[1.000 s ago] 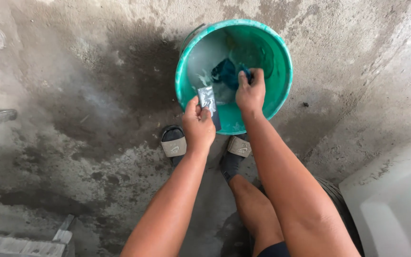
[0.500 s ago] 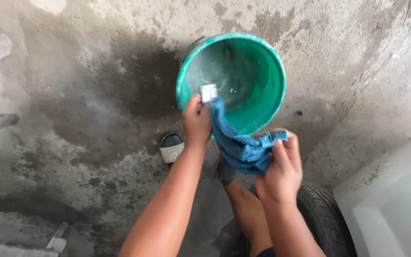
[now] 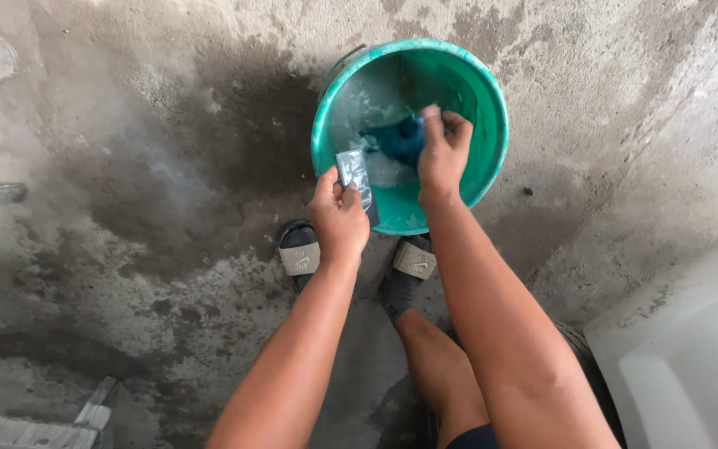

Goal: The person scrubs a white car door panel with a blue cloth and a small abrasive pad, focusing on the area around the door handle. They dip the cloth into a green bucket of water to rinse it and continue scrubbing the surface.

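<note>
— What have your hands got right now?

— My left hand [image 3: 339, 218] is closed around a small silvery sachet [image 3: 356, 175], pinched between thumb and fingers so it stands up over the near rim of the green bucket [image 3: 492, 158]. I hold it at the edge, I think, so anything that comes out of it falls inside and not on the floor. My right hand [image 3: 442, 154] is down inside the bucket, fingers curled tight on a dark blue cloth [image 3: 398, 141], which sits bunched in the middle of the bucket, just above centre frame.

— Is the cloth in water?

— It looks so. There is pale, foamy water [image 3: 359, 108] on the left side of the bucket's inside, and the cloth looks dark and wet. Gripping it in a fist keeps it gathered and under my hand.

— And around the bucket?

— It stands on rough concrete floor [image 3: 126, 316] in the upper middle of the frame. A dark wet patch [image 3: 226, 141] spreads to its left, probably from splashes. Below the bucket, my feet are in black sandals [image 3: 299, 254], one on each side of my left wrist, close against the bucket so I can bend straight over it.

— Anything else at the edges?

— A white panel [image 3: 691, 357] fills the lower right corner, with what seems a dark tyre [image 3: 583, 357] beside my right arm. Grey planks [image 3: 27, 424] lie at the lower left, and something pale sits at the upper left that I cannot make out.
</note>
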